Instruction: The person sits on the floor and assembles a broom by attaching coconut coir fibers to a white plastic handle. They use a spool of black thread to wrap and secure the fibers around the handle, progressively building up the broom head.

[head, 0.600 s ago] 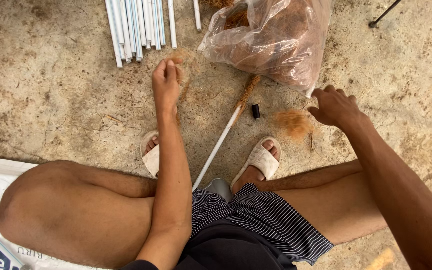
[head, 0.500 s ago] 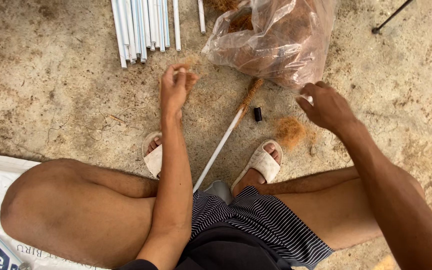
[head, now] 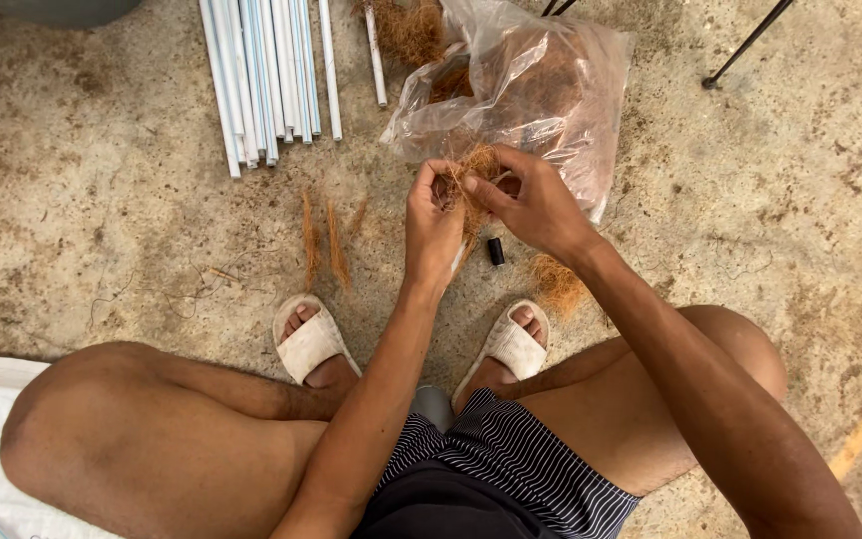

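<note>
Head view, person squatting on concrete floor [head: 102, 230]; left hand [head: 433, 228] and right hand [head: 531, 205] meet in front of the knees, both pinched shut on 1 tuft of brown fibre [head: 471, 175]; tuft sits just in front of clear plastic bag [head: 541, 85] full of the same fibre; white tubes [head: 261, 75] lie in a bundle to the left; small black cap [head: 496, 252] on floor below hands; loose fibre clump [head: 559, 284] beside right sandal [head: 511, 344]; 2 fibre strands [head: 323, 240] near left sandal [head: 309, 344].

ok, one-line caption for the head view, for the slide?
Seated person's left hand and right hand pinch a tuft of brown fibre over a concrete floor, beside a plastic bag and white rods.
</note>
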